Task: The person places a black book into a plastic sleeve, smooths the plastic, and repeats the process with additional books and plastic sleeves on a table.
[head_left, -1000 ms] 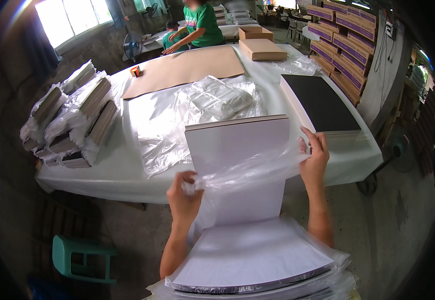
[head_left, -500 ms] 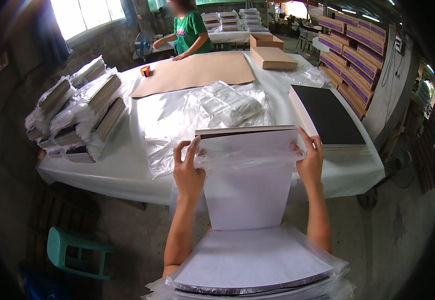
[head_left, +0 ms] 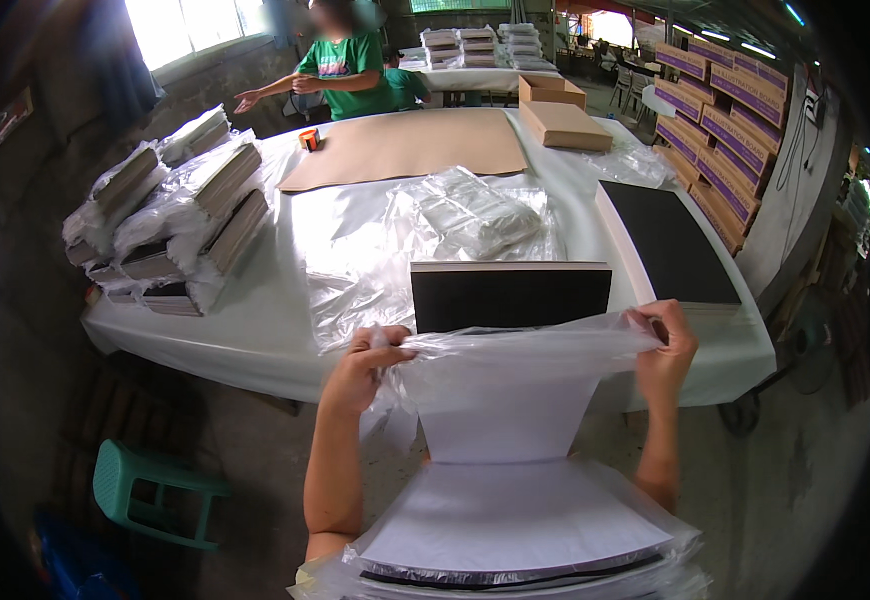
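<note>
My left hand (head_left: pixel 363 368) and my right hand (head_left: pixel 663 345) are closed on opposite ends of a clear plastic bag (head_left: pixel 530 343), stretching its edge between them. Behind that edge, a stack of black-faced boards (head_left: pixel 511 297) stands on end, its upper part bare and its lower part hidden by the plastic. Through the film, a white sheet (head_left: pixel 500 415) shows on the side toward me. Close to my body lies a white-topped stack in clear plastic (head_left: pixel 515 515), with a black edge along its front.
Crumpled plastic bags (head_left: pixel 470 215) lie mid-table. Wrapped board stacks (head_left: pixel 185 205) are piled left; a black-topped stack (head_left: pixel 670 240) sits right. Beyond are brown paper (head_left: pixel 405 145), an orange tape roll (head_left: pixel 309 139), a carton (head_left: pixel 565 126) and a person in green (head_left: pixel 350 75). A stool (head_left: pixel 155 490) stands lower left.
My hands have left the boards' top edge and now grip the plastic, lower and wider apart. The boards' black face is now exposed. The person in green has lifted both hands off the brown paper.
</note>
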Demonstrator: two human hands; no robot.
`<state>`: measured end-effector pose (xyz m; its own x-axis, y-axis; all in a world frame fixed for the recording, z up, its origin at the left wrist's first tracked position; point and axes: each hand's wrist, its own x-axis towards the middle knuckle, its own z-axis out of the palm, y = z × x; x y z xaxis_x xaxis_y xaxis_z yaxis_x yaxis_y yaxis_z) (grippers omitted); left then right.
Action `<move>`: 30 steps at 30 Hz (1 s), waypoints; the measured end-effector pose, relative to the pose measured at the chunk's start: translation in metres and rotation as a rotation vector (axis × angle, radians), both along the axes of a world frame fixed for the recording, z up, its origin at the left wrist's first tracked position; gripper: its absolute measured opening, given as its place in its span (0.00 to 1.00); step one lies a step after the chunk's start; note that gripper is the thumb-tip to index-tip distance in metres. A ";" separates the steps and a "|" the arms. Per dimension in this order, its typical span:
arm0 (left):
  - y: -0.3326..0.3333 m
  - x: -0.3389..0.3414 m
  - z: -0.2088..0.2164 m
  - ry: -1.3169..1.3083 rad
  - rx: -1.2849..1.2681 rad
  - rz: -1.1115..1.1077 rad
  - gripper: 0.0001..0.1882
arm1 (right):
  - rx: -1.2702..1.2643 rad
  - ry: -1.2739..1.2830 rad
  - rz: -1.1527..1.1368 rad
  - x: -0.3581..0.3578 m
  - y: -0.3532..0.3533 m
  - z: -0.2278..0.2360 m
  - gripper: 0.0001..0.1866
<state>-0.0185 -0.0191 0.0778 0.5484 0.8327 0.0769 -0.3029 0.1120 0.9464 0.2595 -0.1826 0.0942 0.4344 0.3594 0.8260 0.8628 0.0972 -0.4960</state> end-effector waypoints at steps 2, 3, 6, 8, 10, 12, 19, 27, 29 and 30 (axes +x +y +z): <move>0.002 0.003 -0.011 0.046 -0.056 -0.151 0.09 | -0.081 0.021 0.021 0.002 -0.009 0.001 0.05; 0.006 0.004 -0.016 0.077 -0.131 -0.278 0.09 | -0.088 0.062 0.055 0.003 -0.014 0.001 0.05; 0.003 0.007 -0.013 0.030 -0.004 -0.396 0.12 | -0.116 0.192 0.155 0.003 -0.025 0.004 0.06; 0.002 0.010 -0.007 0.055 0.018 -0.407 0.15 | -0.151 0.289 0.215 -0.001 -0.030 0.011 0.08; 0.003 0.011 -0.005 0.098 0.037 -0.450 0.17 | -0.163 0.344 0.242 0.001 -0.034 0.012 0.10; 0.003 0.011 -0.005 0.076 -0.006 -0.496 0.19 | -0.215 0.444 0.303 0.006 -0.038 0.016 0.09; -0.006 0.003 0.010 0.121 -0.002 -0.572 0.21 | -0.199 0.948 0.770 0.011 -0.048 0.021 0.26; -0.009 0.000 0.003 0.322 -0.082 -0.696 0.20 | -0.101 1.369 1.173 0.002 -0.072 0.000 0.40; -0.012 0.002 -0.013 0.306 -0.096 -0.696 0.20 | -0.116 1.415 1.146 0.002 -0.074 -0.010 0.39; -0.012 0.003 -0.023 0.330 -0.098 -0.712 0.21 | -0.116 1.442 1.127 0.002 -0.078 -0.017 0.39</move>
